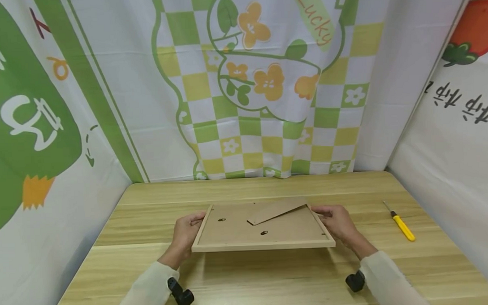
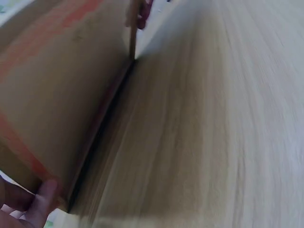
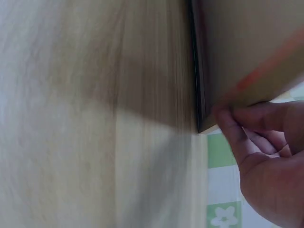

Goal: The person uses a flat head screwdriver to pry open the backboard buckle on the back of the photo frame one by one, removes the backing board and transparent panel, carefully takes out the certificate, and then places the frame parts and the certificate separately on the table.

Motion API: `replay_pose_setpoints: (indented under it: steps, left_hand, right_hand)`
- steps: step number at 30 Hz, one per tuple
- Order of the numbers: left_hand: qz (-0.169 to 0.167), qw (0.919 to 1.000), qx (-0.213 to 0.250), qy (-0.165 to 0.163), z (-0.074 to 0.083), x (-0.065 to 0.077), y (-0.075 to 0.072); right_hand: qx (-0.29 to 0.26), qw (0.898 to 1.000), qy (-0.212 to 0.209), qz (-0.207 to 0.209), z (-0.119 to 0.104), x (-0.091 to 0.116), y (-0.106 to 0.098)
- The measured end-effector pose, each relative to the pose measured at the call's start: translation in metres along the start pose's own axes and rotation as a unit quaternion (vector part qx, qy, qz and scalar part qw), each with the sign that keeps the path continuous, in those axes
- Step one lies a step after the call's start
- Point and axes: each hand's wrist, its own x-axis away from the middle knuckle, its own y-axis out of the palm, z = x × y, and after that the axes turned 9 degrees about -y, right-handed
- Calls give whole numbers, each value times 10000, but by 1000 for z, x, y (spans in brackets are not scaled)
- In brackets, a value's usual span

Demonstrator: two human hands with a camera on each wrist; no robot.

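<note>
A wooden picture frame (image 1: 230,233) is tilted over the table with its back panel up, its near edge raised and its far edge low at the tabletop. Its back shows a stand flap (image 1: 276,209) and two small dark hangers. My left hand (image 1: 184,233) grips the left side of the frame near its far corner, and my right hand (image 1: 339,221) pinches the right side opposite. In the left wrist view, the underside (image 2: 71,90) looks brown with a red stripe. The right wrist view has my thumb and fingers (image 3: 273,121) at a corner of the rim.
A screwdriver (image 1: 403,227) with a yellow handle lies on the wooden table (image 1: 149,205) to the right of the frame. Patterned cloth (image 1: 268,142) hangs behind the table, and printed sheets stand along both sides. A small black camera is strapped to each wrist.
</note>
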Motion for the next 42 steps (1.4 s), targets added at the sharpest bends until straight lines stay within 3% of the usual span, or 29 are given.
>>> replay_pose_setpoints:
  steps: [5,8,14,20,26,31,42]
  left_hand:
    - [-168,9991,-8,-380,-4,2,0]
    - [-224,9988,-40,-443,-8,1,1]
    - [-129,9991,-256,-318,-13,0,2]
    - [234,9966,-784,-129,-12,5,4]
    - [600,9878,-1409,277,-12,6,8]
    - [898,9750,-1914,683,-14,5,11]
    - [957,9589,-2487,972,-14,7,12]
  right_hand:
    - [-733,9954,618,26,4,4,4]
    - [-765,9946,703,76,6,6,8]
    - [-403,9979,496,128,4,8,13]
    - [178,9995,199,178,0,9,16]
    - [603,9978,-50,256,-3,10,21]
    - [1030,9938,-234,358,-2,9,24]
    - [1528,9871,-307,361,4,9,27]
